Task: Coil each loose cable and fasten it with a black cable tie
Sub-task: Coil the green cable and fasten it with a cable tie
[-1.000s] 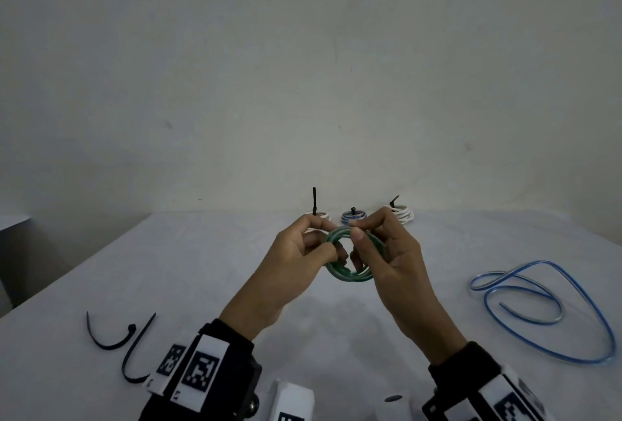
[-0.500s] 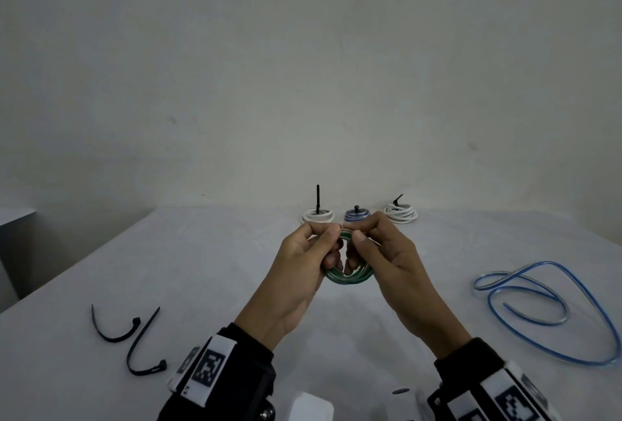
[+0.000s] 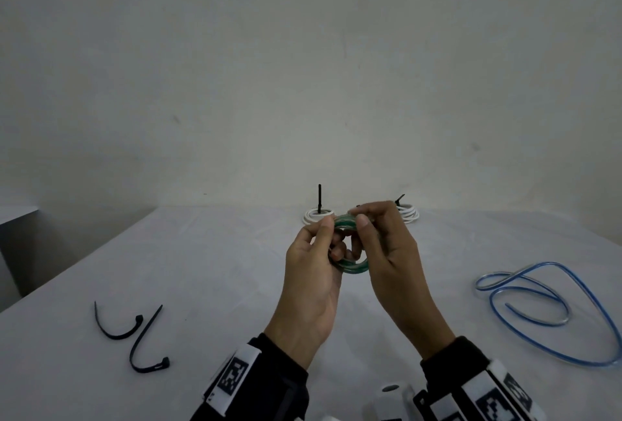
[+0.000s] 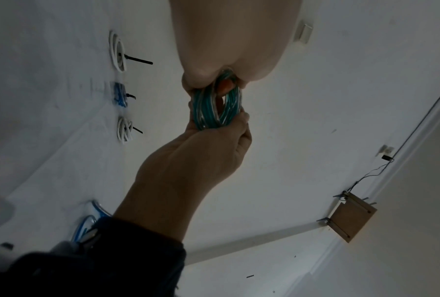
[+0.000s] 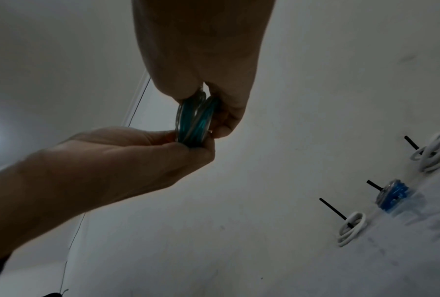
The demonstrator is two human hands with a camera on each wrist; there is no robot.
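Raised a little and turned since the earlier frame, the green coil [image 3: 350,245] is held in the air above the middle of the table [image 3: 202,286], pinched by the curled fingers of the left hand [image 3: 313,272] and the right hand [image 3: 390,252]. No tie is yet around it, so the loops could spring open if one pinch is loosened to reach the black cable ties [image 3: 134,336] at the near left. The loose blue cable [image 3: 552,306] is left uncoiled at the right, and three tied coils [image 3: 318,215] are placed at the far side.

Green cable coil [image 3: 350,245] raised slightly and now covering the blue tied coil at the worktop's far edge, right hand [image 3: 387,252] shifted up over the coil's top, left hand [image 3: 313,262] gripping lower on its left side, thumbs closer together.
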